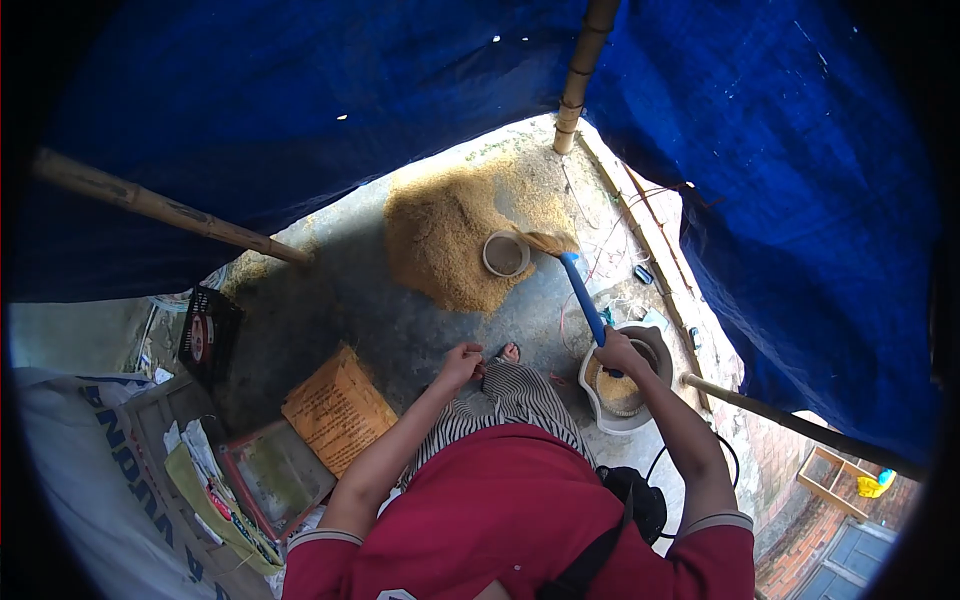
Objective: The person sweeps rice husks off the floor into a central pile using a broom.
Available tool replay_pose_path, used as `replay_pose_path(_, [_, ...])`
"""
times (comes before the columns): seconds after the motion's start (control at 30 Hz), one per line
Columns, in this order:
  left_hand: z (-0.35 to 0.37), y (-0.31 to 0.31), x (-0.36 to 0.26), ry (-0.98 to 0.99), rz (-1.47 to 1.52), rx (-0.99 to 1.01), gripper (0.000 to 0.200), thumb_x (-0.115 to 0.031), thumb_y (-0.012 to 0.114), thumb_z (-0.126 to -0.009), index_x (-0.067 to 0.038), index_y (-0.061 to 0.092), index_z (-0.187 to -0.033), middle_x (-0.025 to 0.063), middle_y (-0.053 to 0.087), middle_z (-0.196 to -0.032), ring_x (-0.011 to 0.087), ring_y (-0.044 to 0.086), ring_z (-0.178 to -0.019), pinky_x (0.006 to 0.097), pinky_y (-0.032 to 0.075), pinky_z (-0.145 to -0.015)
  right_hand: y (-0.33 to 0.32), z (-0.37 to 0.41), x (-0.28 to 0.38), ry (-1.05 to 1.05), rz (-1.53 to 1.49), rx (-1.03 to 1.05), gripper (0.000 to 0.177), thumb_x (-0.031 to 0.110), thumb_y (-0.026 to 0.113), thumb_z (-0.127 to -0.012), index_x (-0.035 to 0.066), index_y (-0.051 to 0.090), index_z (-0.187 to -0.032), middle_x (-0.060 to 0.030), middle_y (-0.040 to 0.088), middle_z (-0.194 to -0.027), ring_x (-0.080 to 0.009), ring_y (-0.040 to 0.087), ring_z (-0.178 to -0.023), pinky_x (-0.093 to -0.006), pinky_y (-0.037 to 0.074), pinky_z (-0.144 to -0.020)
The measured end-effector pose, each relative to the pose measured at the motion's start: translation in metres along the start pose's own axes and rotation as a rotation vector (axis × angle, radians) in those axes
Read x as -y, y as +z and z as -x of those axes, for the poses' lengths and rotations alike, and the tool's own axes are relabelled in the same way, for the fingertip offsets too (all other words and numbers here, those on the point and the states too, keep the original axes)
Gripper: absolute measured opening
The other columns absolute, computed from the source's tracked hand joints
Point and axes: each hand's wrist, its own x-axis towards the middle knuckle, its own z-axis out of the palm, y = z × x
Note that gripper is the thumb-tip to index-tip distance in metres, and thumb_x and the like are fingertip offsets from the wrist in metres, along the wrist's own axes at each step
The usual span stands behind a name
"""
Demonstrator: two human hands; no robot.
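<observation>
My right hand (618, 352) is closed round the blue handle of a broom (583, 292). The broom's straw bristles reach left to a round white container (506, 255), which stands at the right side of a large pile of grain (440, 235) on the concrete floor. My left hand (464, 362) hangs over the floor near my knees, its fingers curled; whether anything small is in it is hidden. Under my right hand stands a pale tub (591, 400) with a round basket of grain in it.
Blue tarpaulin (300, 90) hangs all round on bamboo poles (582, 70). At the lower left are a brown printed sack (340, 410), a black crate (208, 335) and a glass-topped frame (275, 478). A black bag (645, 500) hangs at my right side.
</observation>
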Motion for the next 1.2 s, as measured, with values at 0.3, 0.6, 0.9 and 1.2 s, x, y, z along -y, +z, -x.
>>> replay_pose_path(0.3, [0.034, -0.06, 0.045, -0.003, -0.004, 0.038, 0.026, -0.007, 0.042, -0.083, 0.001, 0.046, -0.107, 0.0092, 0.055, -0.086, 0.0145, 0.057, -0.07, 0.0261, 0.048, -0.06, 0.012, 0.101, 0.059, -0.012, -0.245, 0.237, 0.044, 0.013, 0.052, -0.069, -0.008, 0.042, -0.106, -0.015, 0.057, -0.071, -0.0186, 0.057, -0.051, -0.0309, 0.046, -0.046])
replay_pose_path(0.6, [0.059, -0.089, 0.091, -0.046, -0.032, 0.111, 0.024, -0.009, 0.042, -0.084, -0.001, 0.046, -0.107, 0.0082, 0.056, -0.086, 0.0117, 0.056, -0.067, 0.0236, 0.048, -0.056, 0.054, 0.188, 0.129, -0.015, -0.454, 0.28, 0.059, 0.012, 0.05, -0.072, 0.002, 0.027, -0.126, -0.0057, 0.048, -0.061, -0.0124, 0.048, -0.044, -0.026, 0.038, -0.036])
replay_pose_path(0.9, [0.076, -0.117, 0.095, -0.009, 0.215, 0.141, 0.031, -0.027, 0.039, -0.088, -0.001, 0.047, -0.104, 0.0108, 0.055, -0.087, 0.0182, 0.057, -0.073, 0.0283, 0.049, -0.06, 0.112, 0.221, 0.187, -0.238, -0.209, 0.183, 0.065, 0.02, 0.05, -0.069, -0.004, 0.027, -0.125, -0.0189, 0.054, -0.086, -0.02, 0.055, -0.064, -0.0309, 0.044, -0.062])
replay_pose_path(1.2, [0.089, -0.094, 0.026, -0.017, 0.679, 0.318, 0.056, -0.053, 0.036, -0.083, -0.002, 0.044, -0.102, 0.0153, 0.056, -0.087, 0.0255, 0.055, -0.082, 0.0391, 0.046, -0.071, 0.097, 0.221, 0.218, -0.253, -0.4, 0.399, 0.065, 0.018, 0.053, -0.071, -0.002, 0.025, -0.127, -0.0067, 0.051, -0.067, -0.0134, 0.051, -0.052, -0.0259, 0.041, -0.05])
